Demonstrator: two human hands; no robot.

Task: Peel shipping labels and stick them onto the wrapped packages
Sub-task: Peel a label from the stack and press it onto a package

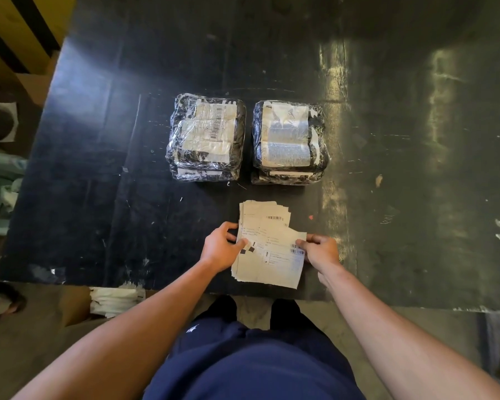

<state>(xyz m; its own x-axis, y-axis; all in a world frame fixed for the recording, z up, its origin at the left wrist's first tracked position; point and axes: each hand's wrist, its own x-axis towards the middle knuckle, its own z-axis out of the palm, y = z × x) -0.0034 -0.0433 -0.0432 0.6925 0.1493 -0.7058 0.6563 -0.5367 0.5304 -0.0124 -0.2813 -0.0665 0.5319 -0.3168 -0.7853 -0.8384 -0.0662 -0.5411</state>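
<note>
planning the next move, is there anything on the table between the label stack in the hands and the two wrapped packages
Nothing visible does. The label stack, pinched by the left hand and right hand, lies just short of the left package and right package; only bare dark table lies between.

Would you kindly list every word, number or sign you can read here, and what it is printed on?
None can be read.
Label stack: barcodes, small print, too blurred.
Left package: barcoded labels under wrap, too blurred.
Right package: labels glared out, unreadable.
</note>
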